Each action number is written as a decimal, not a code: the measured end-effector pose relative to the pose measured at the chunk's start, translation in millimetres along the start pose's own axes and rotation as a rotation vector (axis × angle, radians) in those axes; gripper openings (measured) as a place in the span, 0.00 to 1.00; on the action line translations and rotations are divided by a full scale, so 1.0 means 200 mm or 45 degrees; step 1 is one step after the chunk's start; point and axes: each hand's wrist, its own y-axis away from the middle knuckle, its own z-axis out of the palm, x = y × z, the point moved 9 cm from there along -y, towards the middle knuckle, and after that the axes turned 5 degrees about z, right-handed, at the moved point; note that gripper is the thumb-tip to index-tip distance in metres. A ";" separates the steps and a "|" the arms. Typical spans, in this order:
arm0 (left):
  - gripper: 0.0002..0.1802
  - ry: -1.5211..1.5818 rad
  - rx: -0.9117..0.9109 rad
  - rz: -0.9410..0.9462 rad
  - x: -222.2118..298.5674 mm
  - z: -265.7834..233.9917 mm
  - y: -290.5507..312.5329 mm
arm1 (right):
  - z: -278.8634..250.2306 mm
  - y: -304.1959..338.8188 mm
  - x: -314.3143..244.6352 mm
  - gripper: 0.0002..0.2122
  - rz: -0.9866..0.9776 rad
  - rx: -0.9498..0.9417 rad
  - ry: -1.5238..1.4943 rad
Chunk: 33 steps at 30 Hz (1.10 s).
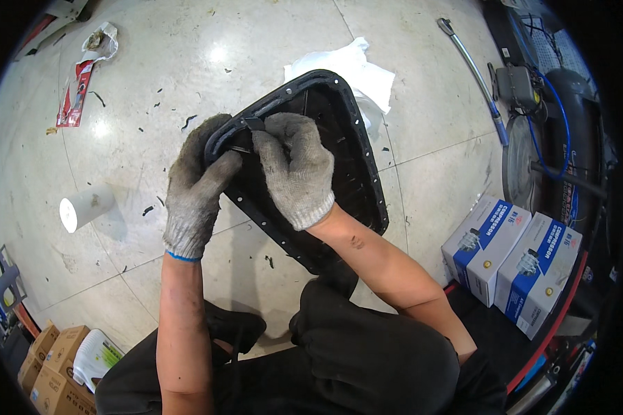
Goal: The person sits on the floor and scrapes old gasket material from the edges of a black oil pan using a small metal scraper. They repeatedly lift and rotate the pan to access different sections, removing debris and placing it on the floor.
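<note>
A black oil pan (356, 166), its flange dotted with bolt holes, is tilted above the floor in front of my knees. My left hand (192, 190), in a dirty grey knit glove, grips the pan's left corner, thumb inside and fingers round the outside. My gloved right hand (298, 166) is over the pan's inside, pinching a small flat metal scraper blade (254, 124) against the upper left flange. Most of the blade is hidden by the fingers. Dark residue shows along the rim there.
Dark scraps litter the tiled floor. A white paper roll (88, 207) lies left, a red-and-white package (76, 93) beyond it. White paper (346, 66) lies behind the pan. Right are a long wrench (474, 76), two blue-and-white boxes (488, 242) and an air compressor (578, 138).
</note>
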 end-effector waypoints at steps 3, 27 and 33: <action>0.31 0.040 -0.002 0.009 -0.01 0.02 0.00 | 0.01 0.01 0.01 0.09 0.154 -0.041 -0.042; 0.21 0.004 0.175 -0.083 -0.04 0.03 -0.06 | 0.08 0.08 -0.03 0.10 0.109 -0.077 -0.030; 0.25 0.186 0.169 -0.145 -0.01 0.01 0.00 | 0.14 0.09 -0.07 0.11 0.079 -0.183 0.002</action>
